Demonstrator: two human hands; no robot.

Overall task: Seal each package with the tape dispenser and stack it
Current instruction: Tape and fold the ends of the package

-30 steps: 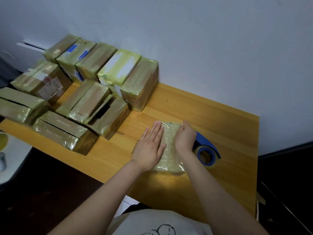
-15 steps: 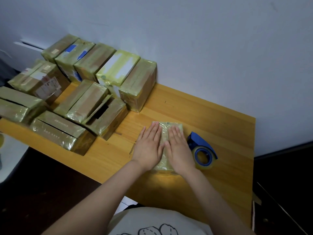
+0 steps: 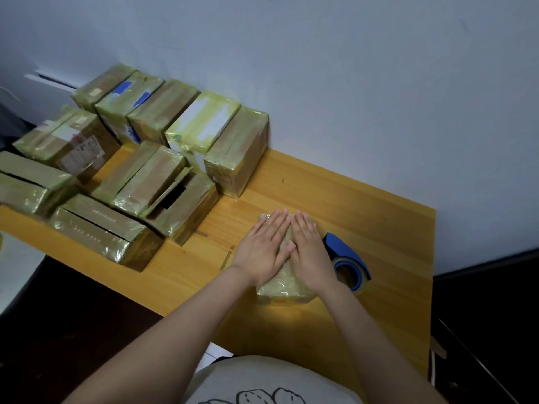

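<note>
Far left: tape-wrapped boxes [image 3: 116, 176] crowd the left end of the wooden table [image 3: 364, 205]; greenish-yellow film over brown card.

Back row of that group stands against the pale wall [image 3: 320, 68]; one box with blue patches [image 3: 128, 94] on top; further right, a box with white patches [image 3: 204, 123].

Front of the group lies lower; one box with a dark slot [image 3: 175, 196] gaping under a raised flap.

Centre: package [image 3: 281, 288] lies flat on the table, near the front edge, well apart from the box group; wrapped in glossy yellowish tape; most of its top is hidden under the hands, the near end shows.

Left hand [image 3: 264, 249] lies palm down on the package's left half; fingers straight and close together, pointing away from the person; pressing, gripping nothing.

Right hand [image 3: 309, 255] lies palm down on the right half; fingers likewise straight and flat, nothing grasped; the two hands sit side by side, touching along their inner edges.

Right of the package: blue tape dispenser [image 3: 344, 249] lies on the table, just beside the right hand, no hand on it; roll of tape [image 3: 348, 272] at its near end; whether it touches the package, cannot tell.

Bottom edge: pale shirt [image 3: 262, 377] with a dark line drawing.
</note>
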